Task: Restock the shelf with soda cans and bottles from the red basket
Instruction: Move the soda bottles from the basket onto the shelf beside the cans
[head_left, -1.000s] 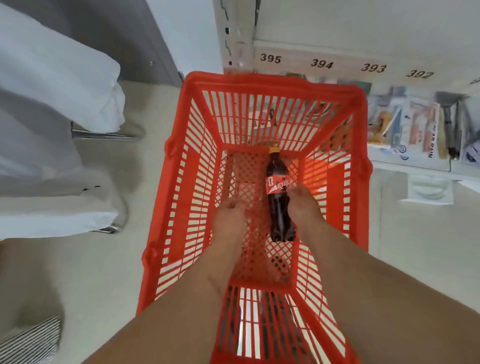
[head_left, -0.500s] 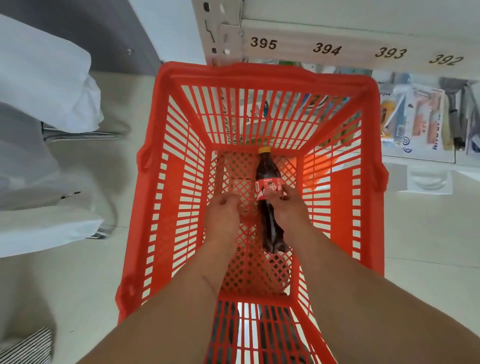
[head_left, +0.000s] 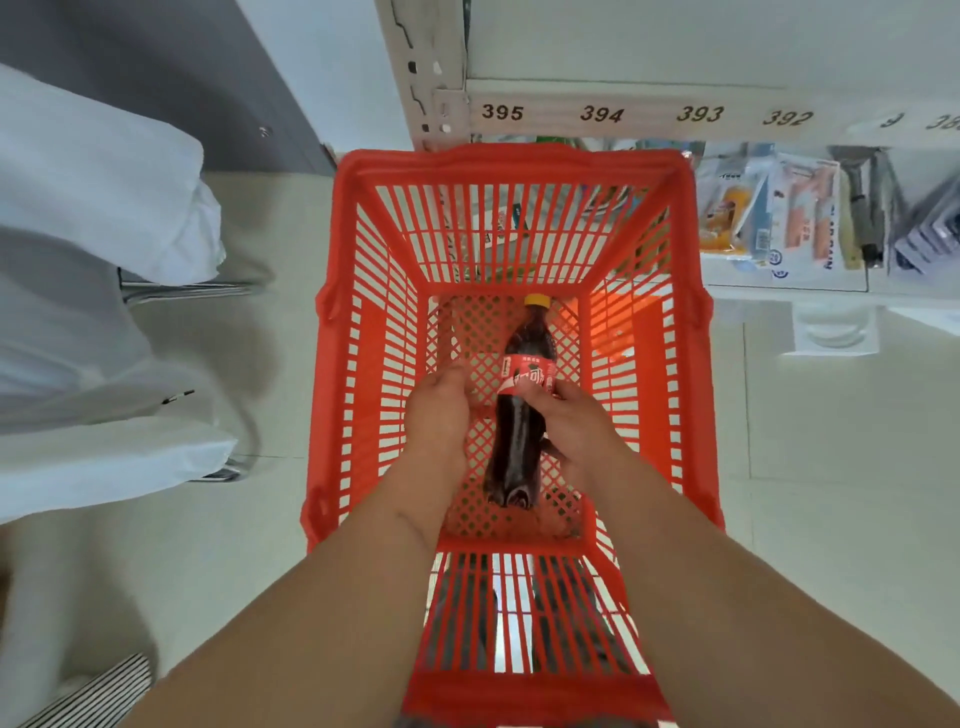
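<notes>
From the head camera I look straight down into a red basket (head_left: 511, 171) standing on a pale floor. One dark cola bottle (head_left: 519, 415) with a yellow cap and red label lies over the basket's mesh bottom, cap toward twelve o'clock, base toward six. My right hand (head_left: 576, 436) is at the bottle's three o'clock side, fingers curled onto it at the label's lower edge. My left hand (head_left: 441, 415) is at its nine o'clock side, fingers together and loosely bent, close beside the bottle; I cannot tell whether it touches. At twelve o'clock runs a shelf edge (head_left: 623, 111) numbered 395 to 392, with packaged goods (head_left: 779, 208) at two o'clock. White cloth (head_left: 93, 208) fills nine o'clock.
</notes>
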